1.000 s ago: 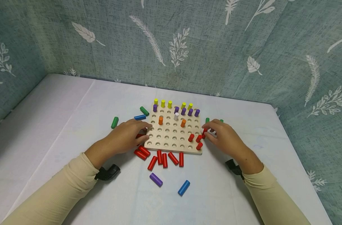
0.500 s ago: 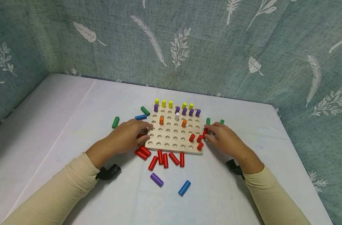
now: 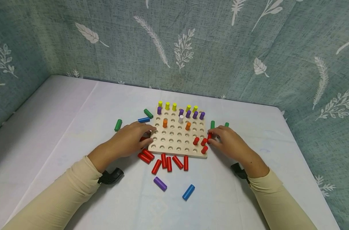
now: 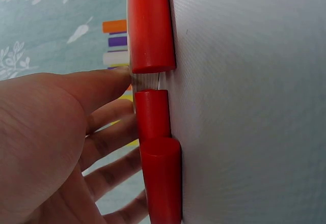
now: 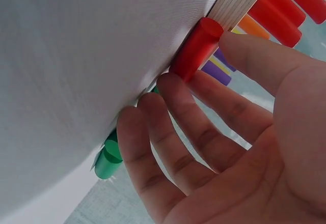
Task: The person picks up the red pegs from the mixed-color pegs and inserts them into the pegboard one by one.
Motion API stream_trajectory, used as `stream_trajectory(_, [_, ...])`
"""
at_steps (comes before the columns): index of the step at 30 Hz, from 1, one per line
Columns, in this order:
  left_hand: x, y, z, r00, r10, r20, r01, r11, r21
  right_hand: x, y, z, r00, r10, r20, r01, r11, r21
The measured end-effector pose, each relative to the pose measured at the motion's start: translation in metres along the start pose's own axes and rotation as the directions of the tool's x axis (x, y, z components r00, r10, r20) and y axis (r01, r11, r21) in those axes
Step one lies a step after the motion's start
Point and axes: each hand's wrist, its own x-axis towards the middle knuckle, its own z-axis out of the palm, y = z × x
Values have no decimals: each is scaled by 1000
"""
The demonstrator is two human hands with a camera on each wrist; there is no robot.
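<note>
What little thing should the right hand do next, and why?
I think the right hand should gently lift the red peg. That peg lies beside the board, with the hand curved round it, and there's an empty hole right next to the standing red pegs where it could probably fit.

The board (image 3: 175, 137) lies on the table (image 3: 220, 198), the left hand (image 3: 131, 139) at its left edge, the right hand (image 3: 230, 142) just beyond its right. Upright pegs (image 3: 181, 119) stand in its holes, chiefly at the back and front right corner. Loose pegs (image 3: 169, 164) lie before it and on both sides.
</note>
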Motion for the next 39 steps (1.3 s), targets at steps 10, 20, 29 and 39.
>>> stream_trajectory(10, [1, -1, 2, 1000, 10, -7, -10, 1000, -2, 1, 0, 0, 1000, 21, 11, -21, 1000, 2])
stream_trajectory(20, [1, 0, 3, 1000, 7, -11, -7, 1000, -2, -1, 0, 0, 1000, 25, 4, -25, 999, 34])
stream_trajectory(29, [1, 0, 3, 1000, 8, -16, -8, 1000, 3, -2, -3, -2, 999, 39, 29, -43, 988, 147])
stream_trajectory(39, [1, -1, 2, 1000, 17, -16, -17, 1000, -6, -2, -5, -2, 1000, -7, -7, 8, 990, 142])
